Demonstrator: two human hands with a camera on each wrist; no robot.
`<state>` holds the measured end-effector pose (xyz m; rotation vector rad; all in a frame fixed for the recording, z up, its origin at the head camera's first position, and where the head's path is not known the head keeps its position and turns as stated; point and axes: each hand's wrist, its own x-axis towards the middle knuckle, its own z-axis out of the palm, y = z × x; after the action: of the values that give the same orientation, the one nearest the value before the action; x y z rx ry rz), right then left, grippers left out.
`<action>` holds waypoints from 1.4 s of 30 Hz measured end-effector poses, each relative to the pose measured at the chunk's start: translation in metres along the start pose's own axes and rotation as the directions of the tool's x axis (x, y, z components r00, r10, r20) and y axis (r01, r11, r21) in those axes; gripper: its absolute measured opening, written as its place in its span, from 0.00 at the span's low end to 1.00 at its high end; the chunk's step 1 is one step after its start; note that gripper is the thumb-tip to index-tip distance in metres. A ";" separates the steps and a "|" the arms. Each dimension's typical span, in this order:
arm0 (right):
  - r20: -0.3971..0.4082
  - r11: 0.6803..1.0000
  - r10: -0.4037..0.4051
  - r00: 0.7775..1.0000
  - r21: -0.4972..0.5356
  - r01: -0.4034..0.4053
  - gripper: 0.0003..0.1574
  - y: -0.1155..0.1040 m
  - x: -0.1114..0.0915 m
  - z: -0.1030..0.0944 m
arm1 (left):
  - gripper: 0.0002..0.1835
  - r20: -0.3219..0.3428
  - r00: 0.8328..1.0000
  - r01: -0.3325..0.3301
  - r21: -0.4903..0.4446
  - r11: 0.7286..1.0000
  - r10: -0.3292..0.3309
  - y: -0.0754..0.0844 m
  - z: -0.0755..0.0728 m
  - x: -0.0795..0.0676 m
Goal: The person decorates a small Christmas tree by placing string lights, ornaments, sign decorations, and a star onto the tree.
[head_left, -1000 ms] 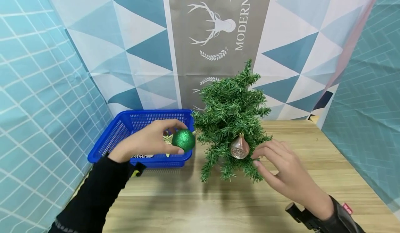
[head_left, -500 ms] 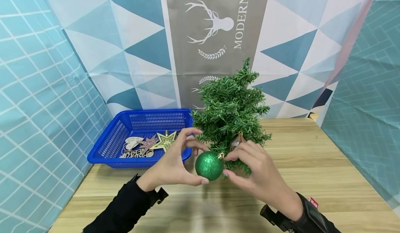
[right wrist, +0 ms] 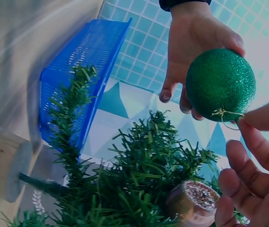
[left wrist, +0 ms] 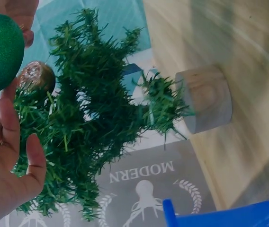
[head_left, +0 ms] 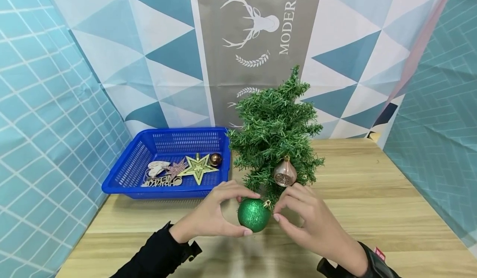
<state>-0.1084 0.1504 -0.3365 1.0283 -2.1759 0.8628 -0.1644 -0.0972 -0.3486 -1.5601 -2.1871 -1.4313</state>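
Observation:
A glittery green Christmas bauble is held in front of the small artificial tree. My left hand grips the ball between thumb and fingers from its left side. From the right, my right hand pinches the thin gold hanging loop at the bauble's cap with thumb and forefinger. Just above the right hand, a pink teardrop ornament hangs on a low front branch. The tree's round wooden base shows in the left wrist view.
Left of the tree stands a blue plastic basket. In it lie a gold star, a pink glitter star, a small brown ball, white ornaments and wooden lettering. A patterned cloth hangs behind the table.
My left hand has carried the green bauble from over the basket rightward and down to the tree's front. My right hand has come left from beside the teardrop ornament to the bauble's loop.

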 end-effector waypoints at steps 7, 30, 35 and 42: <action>-0.011 0.998 0.035 0.999 0.058 -0.035 0.03 0.001 -0.004 0.003 | 0.29 0.007 0.999 -0.035 0.011 0.999 0.035 -0.003 0.007 0.001; 0.121 0.990 0.042 0.992 0.130 -0.057 0.17 0.011 -0.023 -0.001 | 0.28 0.128 0.992 0.023 -0.019 1.000 -0.020 -0.010 0.030 -0.034; 0.109 0.982 -0.049 0.993 0.186 0.028 0.16 0.008 -0.024 0.003 | 0.29 0.194 0.981 0.019 0.010 1.000 -0.021 -0.009 0.036 -0.037; 0.150 0.979 -0.146 0.978 0.163 0.121 0.08 0.001 -0.016 0.002 | 0.29 0.176 0.982 0.054 0.095 0.994 -0.070 0.002 0.039 -0.030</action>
<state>-0.1007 0.1563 -0.3494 1.3472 -2.1672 0.9235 -0.1329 -0.0898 -0.3856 -1.6624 -2.3839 -1.2320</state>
